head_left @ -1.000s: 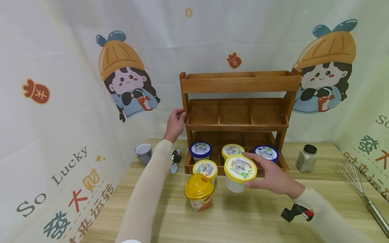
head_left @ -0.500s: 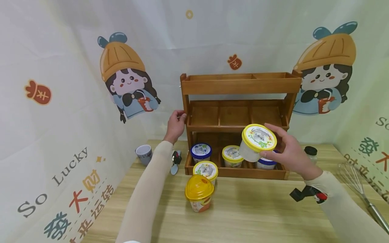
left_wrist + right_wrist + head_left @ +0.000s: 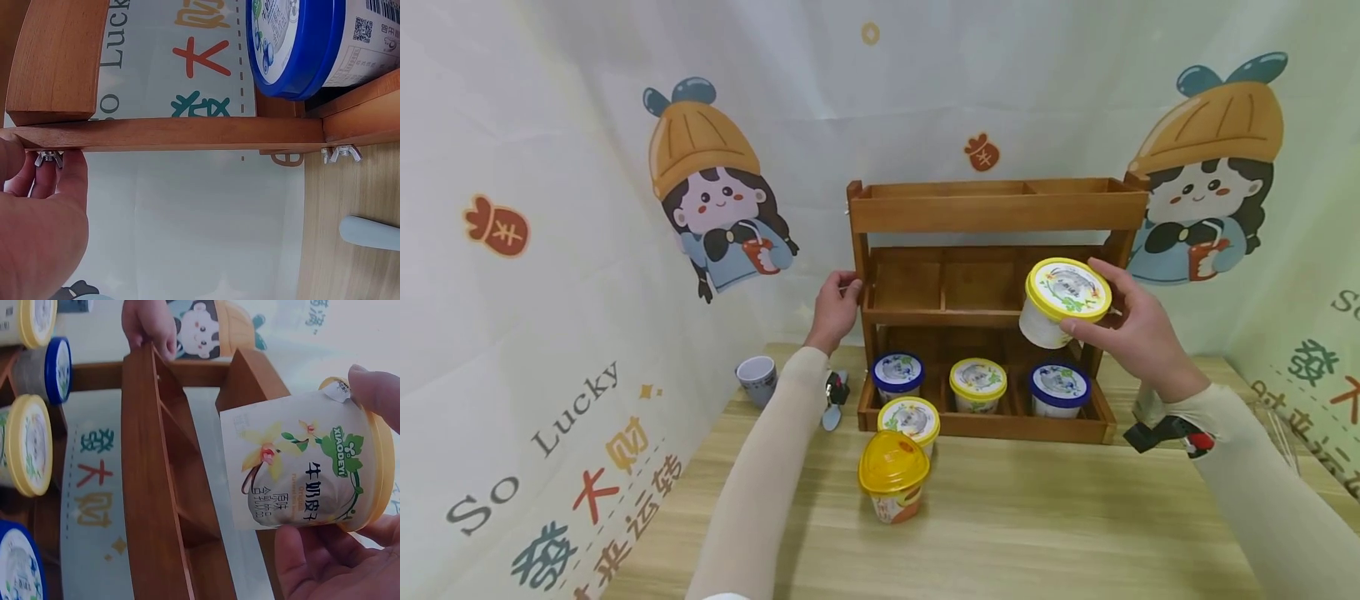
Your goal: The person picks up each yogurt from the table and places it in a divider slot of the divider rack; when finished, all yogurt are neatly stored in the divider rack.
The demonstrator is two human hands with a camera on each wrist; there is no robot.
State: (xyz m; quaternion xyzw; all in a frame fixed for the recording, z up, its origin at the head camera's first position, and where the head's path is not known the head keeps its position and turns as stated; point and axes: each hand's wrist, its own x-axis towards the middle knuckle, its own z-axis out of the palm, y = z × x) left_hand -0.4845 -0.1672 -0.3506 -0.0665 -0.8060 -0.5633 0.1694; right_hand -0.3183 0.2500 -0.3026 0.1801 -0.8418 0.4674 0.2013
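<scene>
- Hidden: jar (image 3: 1150, 403) at the rack's right foot is mostly covered by the right forearm; contents not readable. Spoon (image 3: 831, 414) by the left forearm is only partly seen.
- Left wrist view: the left hand's fingertips sit at a wing nut (image 3: 48, 159) under a rail; the rest of the hand is cut off by the frame edge.
- Right hand (image 3: 1138, 333) grips the yellow-lidded tub (image 3: 1063, 302) by lid rim and side, tilted, held in the air in front of the right compartment of the middle shelf. Not resting on the shelf.
- Tub: pale cylindrical wall, printed flower label, round yellow lid; sealed, contents unseen.
- Left hand (image 3: 833, 307) is curled around the left post of the wooden rack (image 3: 1000, 208), at middle-shelf height.
- Rack: three tiers of brown wood with dividers. Upper tier and middle tier show bare wood.
- Bottom tier holds three tubs, one per compartment: blue lid (image 3: 897, 372) left, yellow lid (image 3: 978, 382) centre, blue lid (image 3: 1057, 387) right.
- On the bench (image 3: 1015, 517), just in front of the rack: another yellow-lidded tub (image 3: 909, 419), and touching its front a domed orange-lidded cup (image 3: 892, 473).
- Small grey cup (image 3: 756, 379) stands left of the rack, near the printed backdrop.
</scene>
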